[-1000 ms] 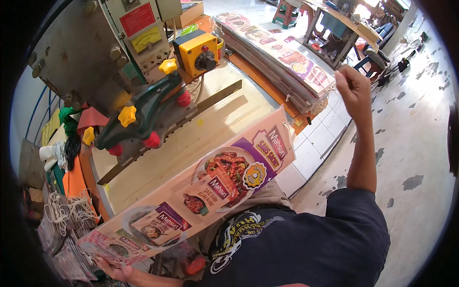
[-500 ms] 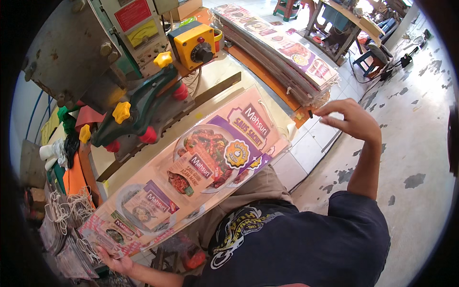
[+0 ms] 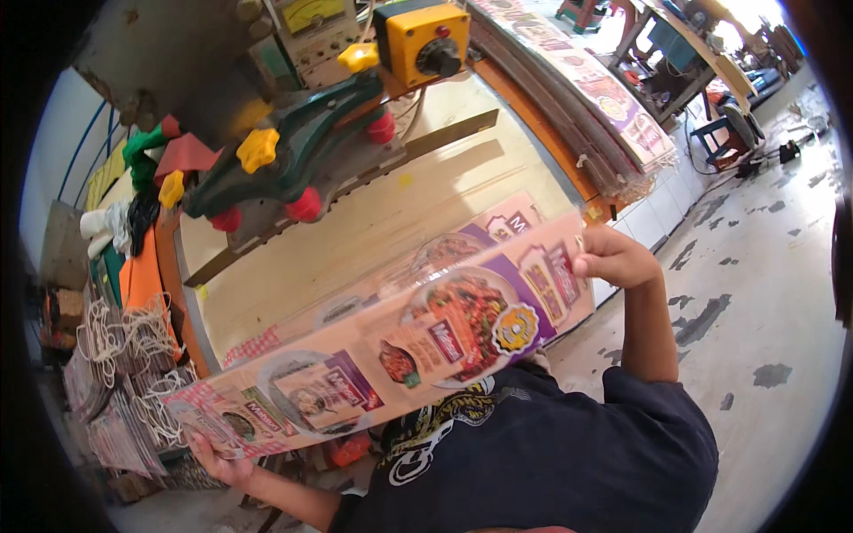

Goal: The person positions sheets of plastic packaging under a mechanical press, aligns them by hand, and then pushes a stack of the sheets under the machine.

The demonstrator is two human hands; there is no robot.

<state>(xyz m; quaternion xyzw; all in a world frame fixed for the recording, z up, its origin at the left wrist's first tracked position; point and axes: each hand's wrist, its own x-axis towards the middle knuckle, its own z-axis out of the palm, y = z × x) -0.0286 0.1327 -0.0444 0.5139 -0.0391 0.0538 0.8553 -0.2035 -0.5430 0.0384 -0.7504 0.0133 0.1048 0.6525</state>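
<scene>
A long printed plastic-looking banner point(image 3: 302, 382), pink with pictures of dishes and sachets, stretches across in front of me, tilted with its right end higher. My left hand point(image 3: 218, 460) is closed on its lower left corner. At the right end my right hand point(image 3: 619, 258) pinches the upper edge between thumb and fingers. Behind the raised banner a similar printed banner point(image 3: 506, 220) lies on the pale worktable point(image 3: 284, 258), mostly covered from view.
Over the table's far side stands a machine with a dark green clamp frame point(image 3: 311, 151), yellow knobs and red feet. A yellow control box point(image 3: 425, 44) sits beside it. Stacked printed banners point(image 3: 613, 107) lie at the upper right; corded bundles point(image 3: 124, 329) hang at the left.
My right hand, earlier apart from the banner, now grips its right end. The banner has lifted and shifted toward me and right, uncovering another banner behind it. The view has turned slightly.
</scene>
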